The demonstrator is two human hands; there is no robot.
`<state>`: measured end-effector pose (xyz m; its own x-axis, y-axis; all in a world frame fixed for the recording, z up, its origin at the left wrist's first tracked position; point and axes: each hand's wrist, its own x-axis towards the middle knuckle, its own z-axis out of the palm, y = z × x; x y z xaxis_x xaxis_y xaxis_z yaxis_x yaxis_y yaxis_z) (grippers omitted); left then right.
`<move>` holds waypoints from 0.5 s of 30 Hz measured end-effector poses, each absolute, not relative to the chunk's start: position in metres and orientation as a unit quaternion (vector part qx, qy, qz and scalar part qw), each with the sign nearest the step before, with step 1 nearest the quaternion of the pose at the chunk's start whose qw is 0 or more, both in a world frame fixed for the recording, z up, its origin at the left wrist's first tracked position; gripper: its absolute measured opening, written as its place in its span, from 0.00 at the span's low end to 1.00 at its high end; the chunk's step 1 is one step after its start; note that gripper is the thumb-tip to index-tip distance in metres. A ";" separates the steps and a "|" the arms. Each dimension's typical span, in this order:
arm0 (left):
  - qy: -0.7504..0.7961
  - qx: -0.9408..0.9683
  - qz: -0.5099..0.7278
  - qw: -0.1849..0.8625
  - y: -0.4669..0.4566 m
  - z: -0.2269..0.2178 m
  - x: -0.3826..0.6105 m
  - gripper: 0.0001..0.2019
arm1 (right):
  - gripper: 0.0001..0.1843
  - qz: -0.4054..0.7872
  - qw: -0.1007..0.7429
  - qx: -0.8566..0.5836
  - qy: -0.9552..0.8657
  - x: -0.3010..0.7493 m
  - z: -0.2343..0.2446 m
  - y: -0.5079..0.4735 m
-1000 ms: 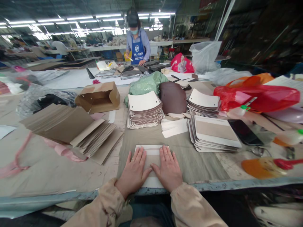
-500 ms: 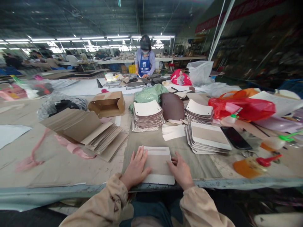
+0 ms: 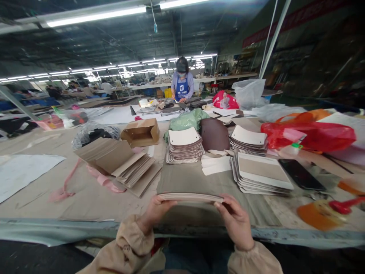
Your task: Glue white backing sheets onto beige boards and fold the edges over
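Observation:
A layered leather-like panel (image 3: pixel 190 197) is held edge-on above the table's near side, slightly bowed. My left hand (image 3: pixel 156 212) grips its left end, the fingers closed behind it. Its right end is pinched by my right hand (image 3: pixel 235 219), thumb on the near side. Beyond it on the greenish mat (image 3: pixel 182 179) stands a stack of curved white-topped panels (image 3: pixel 184 146). To the right lies a pile of white-edged beige panels (image 3: pixel 262 173), with another curved stack (image 3: pixel 248 139) behind it.
Brown cardboard sheets (image 3: pixel 122 160) and an open carton (image 3: pixel 141 133) lie left. On the right are a phone (image 3: pixel 301 174), a bottle of amber liquid (image 3: pixel 321 214) and a red plastic bag (image 3: pixel 316 135). A co-worker in a blue apron (image 3: pixel 182 89) stands across the table.
The panel lay flat on the mat with my left hand spread on it; now both hands hold it up edge-on by its ends. The view has tilted upward and shifted left.

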<state>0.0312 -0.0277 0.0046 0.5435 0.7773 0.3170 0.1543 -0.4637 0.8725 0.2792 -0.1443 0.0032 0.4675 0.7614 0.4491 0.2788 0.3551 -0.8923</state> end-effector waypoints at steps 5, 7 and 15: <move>0.140 0.847 0.450 0.248 -0.024 0.051 0.027 0.13 | 0.10 0.105 0.634 -0.469 -0.605 0.294 0.018 -0.156; 0.112 0.859 0.463 0.188 -0.024 0.061 0.029 0.12 | 0.11 0.095 0.644 -0.467 -0.598 0.296 0.019 -0.158; 0.111 0.860 0.478 0.141 -0.032 0.058 0.030 0.12 | 0.09 0.089 0.654 -0.482 -0.576 0.294 0.016 -0.162</move>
<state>0.0297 -0.0323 0.0583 0.5177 0.3262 0.7909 0.0567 -0.9355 0.3487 0.2936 -0.1620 0.0164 0.3208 0.6714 0.6681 0.4393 0.5194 -0.7329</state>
